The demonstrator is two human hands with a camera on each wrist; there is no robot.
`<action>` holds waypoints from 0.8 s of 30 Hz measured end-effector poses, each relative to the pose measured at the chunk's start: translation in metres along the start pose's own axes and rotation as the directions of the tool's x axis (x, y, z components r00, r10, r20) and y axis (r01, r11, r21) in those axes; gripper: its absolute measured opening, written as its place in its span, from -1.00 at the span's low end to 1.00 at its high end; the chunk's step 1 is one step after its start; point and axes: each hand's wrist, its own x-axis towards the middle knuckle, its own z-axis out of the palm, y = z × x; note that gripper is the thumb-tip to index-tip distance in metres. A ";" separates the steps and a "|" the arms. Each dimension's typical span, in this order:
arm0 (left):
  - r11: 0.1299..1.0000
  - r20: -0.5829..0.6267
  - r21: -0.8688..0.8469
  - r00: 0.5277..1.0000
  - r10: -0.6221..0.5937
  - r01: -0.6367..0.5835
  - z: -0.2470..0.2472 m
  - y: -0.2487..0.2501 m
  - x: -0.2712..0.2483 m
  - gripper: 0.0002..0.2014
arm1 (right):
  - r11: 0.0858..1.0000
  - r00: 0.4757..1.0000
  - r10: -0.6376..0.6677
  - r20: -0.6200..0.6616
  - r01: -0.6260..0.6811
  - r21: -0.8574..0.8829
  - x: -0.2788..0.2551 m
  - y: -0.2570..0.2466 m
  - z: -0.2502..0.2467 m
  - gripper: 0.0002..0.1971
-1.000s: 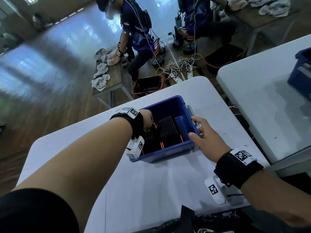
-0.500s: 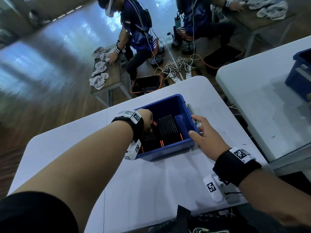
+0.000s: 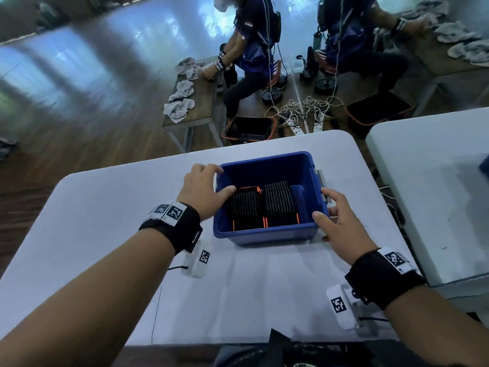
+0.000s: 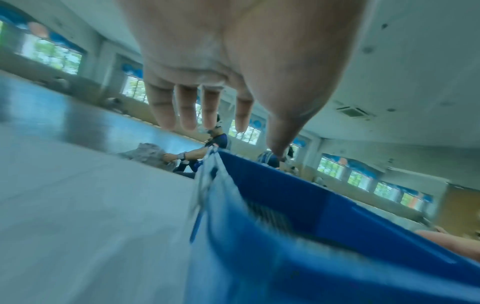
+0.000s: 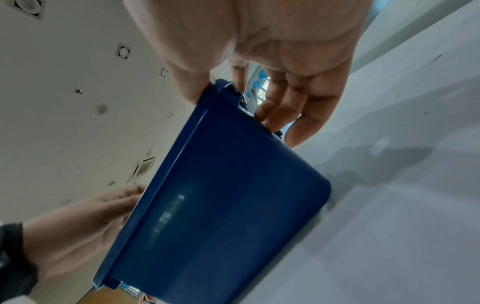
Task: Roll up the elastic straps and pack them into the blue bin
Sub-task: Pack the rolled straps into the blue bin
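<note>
The blue bin (image 3: 267,235) stands on the white table (image 3: 238,287) in front of me. Several rolled black elastic straps with orange edges (image 3: 276,201) are packed side by side in its near half. My left hand (image 3: 219,180) straddles the left rim, thumb inside over the straps, fingers straight at the far left corner. In the blurred left wrist view the left hand (image 4: 231,139) hovers just above the bin's rim (image 4: 311,205). My right hand (image 3: 326,205) pinches the bin's right wall near the grey handle. In the right wrist view its thumb lies on the rim (image 5: 221,205).
A second white table (image 3: 436,181) stands close on the right with another blue bin (image 3: 485,168) at its edge. A black bag (image 3: 285,350) lies at my table's near edge. Beyond the far edge are a black basket (image 3: 248,128), cables and two seated people.
My left hand has come out of the bin and now sits over its left rim. The bin now lies squarer to me. The right hand stays on the right wall.
</note>
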 end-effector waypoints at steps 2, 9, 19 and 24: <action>0.989 0.002 -0.110 0.995 -0.102 0.102 0.016 -0.008 -0.011 -0.36 | 1.000 1.000 -0.003 -0.001 0.003 -0.001 0.000 -0.001 0.000 -0.47; 0.834 0.053 -0.508 0.975 -0.218 0.214 0.055 -0.001 -0.025 -0.45 | 1.000 1.000 0.000 0.000 0.000 -0.020 -0.003 -0.006 -0.002 -0.49; 0.814 0.022 -0.549 0.977 -0.212 0.189 0.056 0.000 -0.030 -0.40 | 0.999 1.000 0.017 -0.022 -0.017 -0.037 -0.008 -0.013 0.001 -0.50; 0.808 0.037 -0.555 0.977 -0.212 0.196 0.058 0.000 -0.030 -0.40 | 0.995 0.998 0.065 -0.023 -0.067 -0.080 -0.009 -0.021 0.002 -0.48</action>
